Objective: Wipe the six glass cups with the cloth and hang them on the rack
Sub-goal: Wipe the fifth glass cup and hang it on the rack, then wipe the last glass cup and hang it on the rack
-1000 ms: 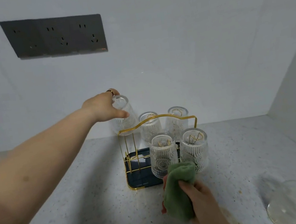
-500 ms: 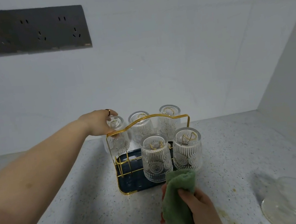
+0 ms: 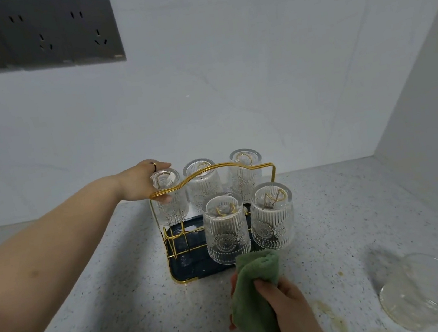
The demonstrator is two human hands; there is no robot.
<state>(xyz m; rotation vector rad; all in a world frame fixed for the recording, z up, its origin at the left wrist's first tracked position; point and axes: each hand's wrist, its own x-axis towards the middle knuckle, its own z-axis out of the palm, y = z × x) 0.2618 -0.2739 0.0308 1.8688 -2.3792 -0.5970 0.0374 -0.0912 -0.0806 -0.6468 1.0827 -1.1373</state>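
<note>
Over the counter (image 3: 119,308), left hand (image 3: 141,184) grips a cup (image 3: 174,211), right hand (image 3: 286,308) clutches cloth (image 3: 253,300).

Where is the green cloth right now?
In the head view the green cloth sits low, right of centre, bunched in the right hand, just in front of the rack and its nearest upside-down cup.

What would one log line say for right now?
left hand: holds back-left cup on rack | right hand: grips green cloth | hung count: five
</note>
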